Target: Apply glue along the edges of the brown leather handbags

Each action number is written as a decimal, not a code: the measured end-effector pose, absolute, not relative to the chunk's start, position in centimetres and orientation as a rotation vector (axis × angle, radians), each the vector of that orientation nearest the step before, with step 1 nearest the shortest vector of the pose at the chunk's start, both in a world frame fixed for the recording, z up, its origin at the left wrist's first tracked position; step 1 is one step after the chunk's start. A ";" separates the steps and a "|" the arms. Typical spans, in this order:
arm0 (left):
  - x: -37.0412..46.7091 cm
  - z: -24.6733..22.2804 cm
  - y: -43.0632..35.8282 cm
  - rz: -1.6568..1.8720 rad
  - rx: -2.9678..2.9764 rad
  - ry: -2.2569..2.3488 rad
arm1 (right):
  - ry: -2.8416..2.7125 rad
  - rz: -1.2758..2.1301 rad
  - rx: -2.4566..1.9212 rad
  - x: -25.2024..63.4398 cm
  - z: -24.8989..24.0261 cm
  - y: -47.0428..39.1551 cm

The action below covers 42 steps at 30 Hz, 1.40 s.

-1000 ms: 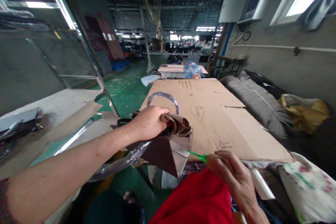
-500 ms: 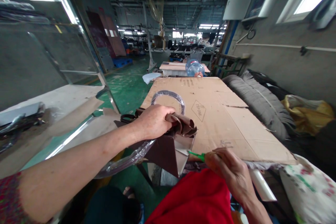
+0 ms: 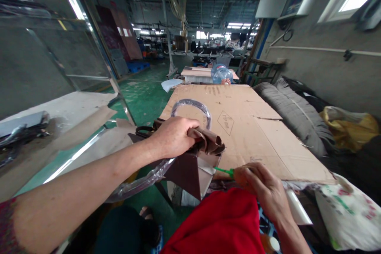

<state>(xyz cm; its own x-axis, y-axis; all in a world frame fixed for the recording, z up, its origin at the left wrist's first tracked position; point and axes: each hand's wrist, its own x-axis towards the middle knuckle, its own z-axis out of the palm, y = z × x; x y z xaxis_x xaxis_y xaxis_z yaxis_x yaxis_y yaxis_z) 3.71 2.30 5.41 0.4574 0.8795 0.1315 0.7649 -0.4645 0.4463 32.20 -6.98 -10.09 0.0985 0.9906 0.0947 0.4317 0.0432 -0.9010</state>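
Note:
A dark brown bag (image 3: 186,174) with plastic-wrapped handles (image 3: 193,103) lies at the near left edge of the cardboard-covered table. My left hand (image 3: 175,137) is closed on crumpled brown paper (image 3: 210,143) at the bag's end. My right hand (image 3: 263,184) grips a green tool (image 3: 228,172) by its near end. The thin tip of the tool touches or nearly touches the pale inner face at the bag's end; the exact contact is too small to tell.
Cardboard (image 3: 253,143) covers the table, with a blue water bottle (image 3: 222,74) beyond it. Grey bundled material (image 3: 293,115) and a yellow bag (image 3: 349,127) are on the right. A metal-framed rack (image 3: 114,87) stands left. A white patterned sack (image 3: 348,214) is near right.
The view has shifted slightly. My left hand still holds the crumpled paper, and the green tool stays close to the bag's end with little visible movement.

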 end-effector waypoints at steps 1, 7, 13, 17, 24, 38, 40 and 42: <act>3.7 5.4 2.3 0.495 2.392 1.399 | -1.465 0.808 -1.532 32.2 -10.1 -7.0; 3.7 5.5 1.9 0.477 2.409 1.393 | -1.451 0.863 -1.524 32.2 -10.3 -7.2; 3.4 5.5 1.4 0.453 2.411 1.410 | -1.468 0.939 -1.446 31.6 -10.4 -7.8; 3.1 5.4 1.4 0.457 2.399 1.391 | -1.523 0.766 -1.441 31.4 -10.6 -8.5; 2.7 5.0 1.3 0.470 2.370 1.372 | -1.646 0.595 -1.306 31.3 -11.3 -9.4; 1.5 4.6 0.3 0.510 2.332 1.337 | -1.640 0.832 -1.202 30.3 -10.8 -10.9; 1.2 4.6 -0.1 0.530 2.310 1.318 | -1.620 0.798 -1.208 30.2 -10.9 -11.0; 0.9 4.7 -0.5 0.545 2.288 1.323 | -1.583 0.721 -1.232 30.1 -10.9 -10.9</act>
<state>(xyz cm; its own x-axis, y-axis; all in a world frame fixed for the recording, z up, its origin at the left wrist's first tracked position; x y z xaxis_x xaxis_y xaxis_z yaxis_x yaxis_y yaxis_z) 0.88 -0.50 4.69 0.4646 0.8780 0.1154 0.7048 -0.4455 0.5521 30.13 -10.95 -10.91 -0.0200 0.9439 0.3295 0.3715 0.3130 -0.8741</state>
